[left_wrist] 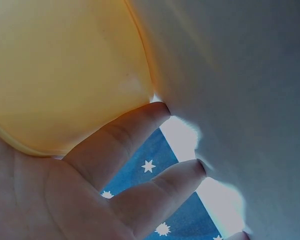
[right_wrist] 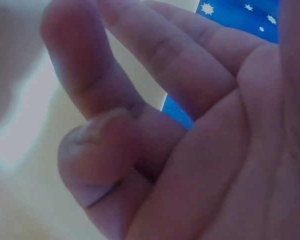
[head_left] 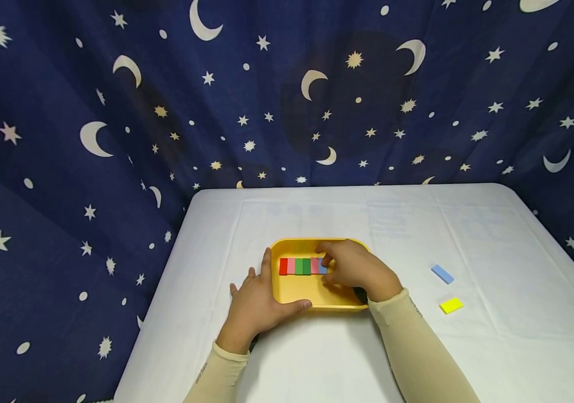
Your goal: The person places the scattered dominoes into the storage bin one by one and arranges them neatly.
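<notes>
Left hand: the left hand (head_left: 255, 304) is spread wide, fingers extended, thumb at the near rim and forefinger along the side of a yellow, rounded rectangular tray (head_left: 293, 292).
Right hand: the right hand (head_left: 360, 270) reaches inside the tray, fingers bent at a flat blue rectangular block (head_left: 323, 268); whether they pinch it, I cannot tell.
Row: leftward from the right fingertips, flat rectangular blocks in pink (head_left: 314, 266), dark green (head_left: 306, 266), light green (head_left: 299, 266), another pink and red (head_left: 283, 266), side by side.
Loose pieces: a light-blue block (head_left: 442, 274) and a bright yellow block (head_left: 451, 305), right of the right hand on the white-covered table (head_left: 498, 358).
</notes>
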`<control>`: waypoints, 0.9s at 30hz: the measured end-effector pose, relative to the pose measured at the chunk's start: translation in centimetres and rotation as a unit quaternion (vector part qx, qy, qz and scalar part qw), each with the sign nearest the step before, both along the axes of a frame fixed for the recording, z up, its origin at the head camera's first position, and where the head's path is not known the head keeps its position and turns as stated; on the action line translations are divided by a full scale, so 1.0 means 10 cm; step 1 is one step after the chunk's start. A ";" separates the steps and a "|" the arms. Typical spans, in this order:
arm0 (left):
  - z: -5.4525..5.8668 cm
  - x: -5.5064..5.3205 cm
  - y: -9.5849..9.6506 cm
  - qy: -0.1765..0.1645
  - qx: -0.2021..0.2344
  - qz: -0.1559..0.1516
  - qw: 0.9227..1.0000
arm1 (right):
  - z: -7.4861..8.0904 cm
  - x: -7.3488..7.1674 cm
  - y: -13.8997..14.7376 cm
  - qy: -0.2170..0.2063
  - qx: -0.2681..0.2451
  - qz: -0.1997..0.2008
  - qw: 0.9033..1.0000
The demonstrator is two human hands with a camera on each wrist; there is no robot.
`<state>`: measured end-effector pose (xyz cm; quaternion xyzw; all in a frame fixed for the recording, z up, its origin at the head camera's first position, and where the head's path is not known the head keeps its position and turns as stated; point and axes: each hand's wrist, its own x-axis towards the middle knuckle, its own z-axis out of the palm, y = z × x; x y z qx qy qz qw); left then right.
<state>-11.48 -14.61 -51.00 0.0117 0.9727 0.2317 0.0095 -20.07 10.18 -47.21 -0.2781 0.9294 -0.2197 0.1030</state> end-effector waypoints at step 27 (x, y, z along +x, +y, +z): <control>0.01 0.02 0.01 0.001 -0.004 -0.002 1.000 | 0.34 0.18 0.15 0.004 0.003 -0.037 0.999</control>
